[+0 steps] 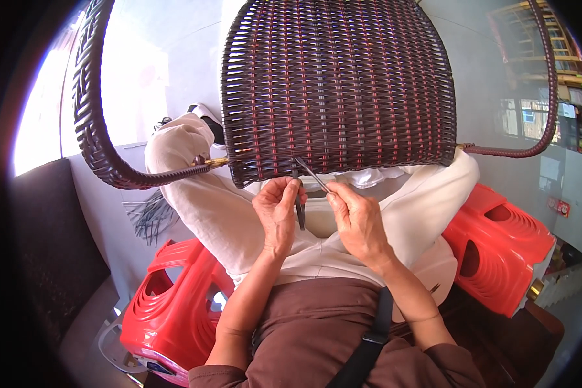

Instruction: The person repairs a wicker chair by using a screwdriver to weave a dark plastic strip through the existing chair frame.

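Note:
A woven chair panel (339,77) in dark brown with reddish strands stands in front of me, its near edge above my lap. At that edge my left hand (278,210) pinches a dark flat weaving strip (300,216), whose loose end hangs below the fingers. My right hand (359,223) is closed around a thin metal pointed tool (312,174). The tool's tip meets the weave just above the strip. Its handle is hidden in my right fist. Curved braided armrests (96,123) flank the panel on both sides, joined by brass-coloured fittings.
Red plastic stools (174,310) stand at my left and right. A bundle of grey strips (152,216) lies on the floor by my left leg. A dark padded seat (55,252) is at far left, and a yellow wooden frame (549,39) at far right.

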